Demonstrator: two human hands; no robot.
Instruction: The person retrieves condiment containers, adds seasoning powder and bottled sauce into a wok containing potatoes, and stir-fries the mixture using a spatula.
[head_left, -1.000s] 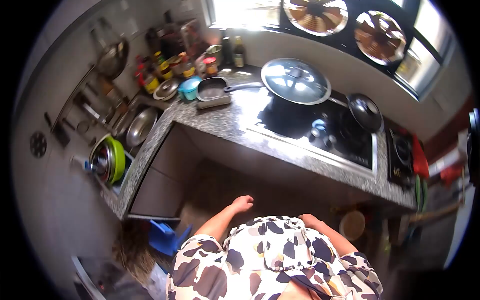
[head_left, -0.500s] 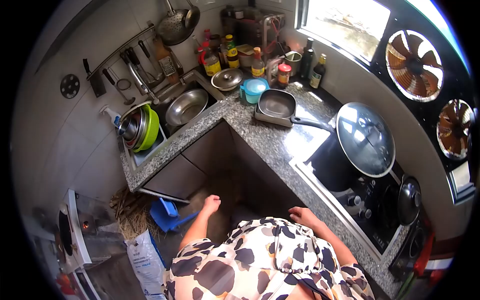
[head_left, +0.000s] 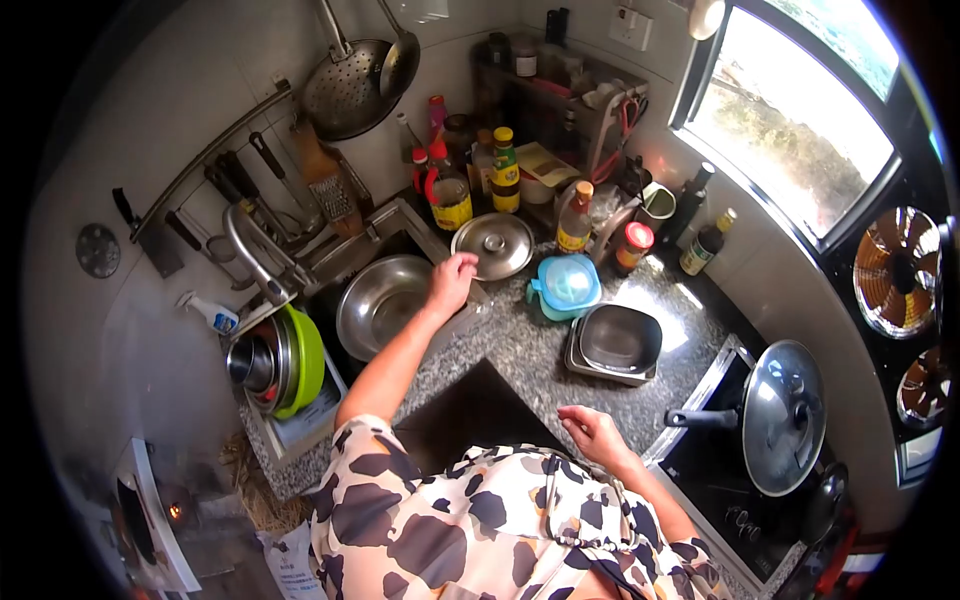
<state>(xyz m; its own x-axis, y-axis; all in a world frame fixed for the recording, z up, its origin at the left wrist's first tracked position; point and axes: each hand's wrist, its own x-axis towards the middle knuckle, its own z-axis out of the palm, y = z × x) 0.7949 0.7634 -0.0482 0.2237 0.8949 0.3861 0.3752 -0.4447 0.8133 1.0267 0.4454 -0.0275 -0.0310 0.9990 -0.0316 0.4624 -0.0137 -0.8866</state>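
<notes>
My left hand (head_left: 452,283) is out at the steel lid (head_left: 508,262), right hand (head_left: 597,437) hovering empty!
Reach in hand, lid on the surface (head_left: 515,345) just beside the steel bowl (head_left: 372,300); any lift calls for fingers round its knob (head_left: 494,243). Left fingers bunch together at the near rim, but contact or a pinch, I can't tell; right fingers hang loosely spread, short of the square pan (head_left: 620,340). What's under the lid is hidden.

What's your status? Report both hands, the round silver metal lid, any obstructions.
Left hand at near edge of round silver metal lid, contact unclear. Right hand empty, near speckled grey stone counter. Lid knob-up; yellow-labelled bottles crowd far side.
</notes>
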